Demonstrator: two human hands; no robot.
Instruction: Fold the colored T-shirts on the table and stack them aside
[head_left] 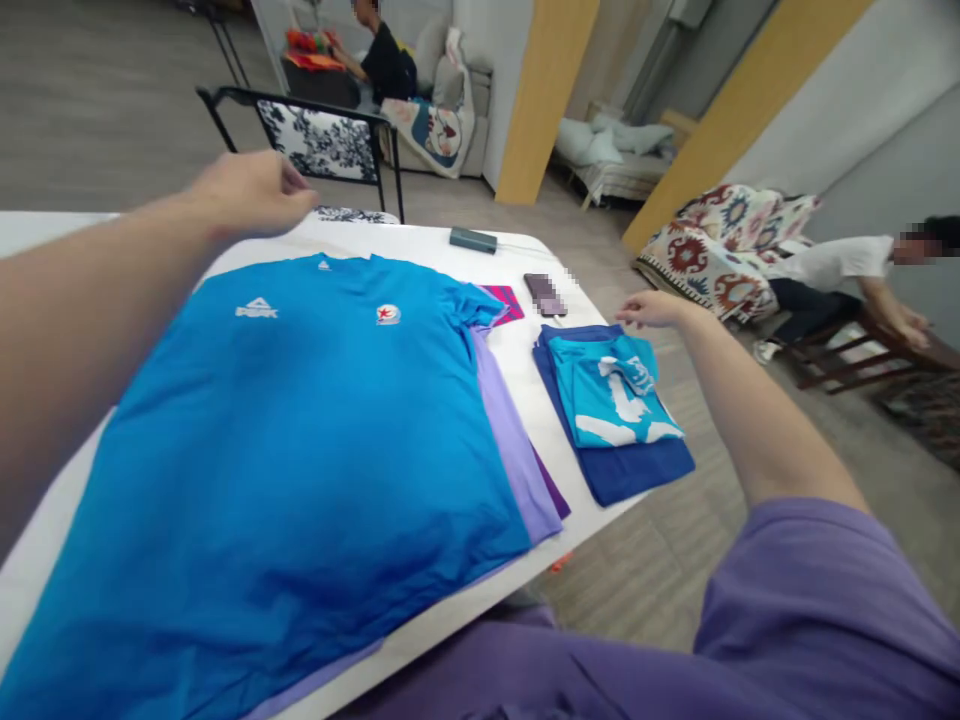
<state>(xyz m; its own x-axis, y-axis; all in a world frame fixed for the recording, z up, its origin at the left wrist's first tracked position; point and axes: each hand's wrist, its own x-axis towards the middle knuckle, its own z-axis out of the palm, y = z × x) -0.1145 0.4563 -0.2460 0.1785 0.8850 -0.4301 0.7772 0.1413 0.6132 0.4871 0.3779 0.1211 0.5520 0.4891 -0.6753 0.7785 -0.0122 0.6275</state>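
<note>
The left arm reaches in from the left, its forearm slanting forward over the tabletop [420, 240], the wrist bent so that the hand turns inward. The left grip [259, 190] is somewhat blurred, its fingers curled under and largely hidden; how far it is open cannot be told, and nothing shows in it. It hangs beyond the collar of a blue shirt [300, 420], apart from the cloth in this view. The shirt lies spread face up below the left grip and toward the wearer, with a lavender garment [510, 440] showing from under it on the side toward the right grip.

The right arm extends forward from a purple sleeve [810, 590], the elbow bent and the forearm angled inward. The right grip [651, 309] is loosely parted, its fingers slightly bent and pointing left, with nothing visible in it. Just nearer the wearer than this grip, and a little to its left, lies a folded bright-blue garment with white print [585, 385] on a folded dark-blue cloth [622, 475]. No contact between grip and pile can be made out. Farther left of the right grip are a phone [544, 295] and, beyond it, a dark box-shaped object [472, 240].
</note>
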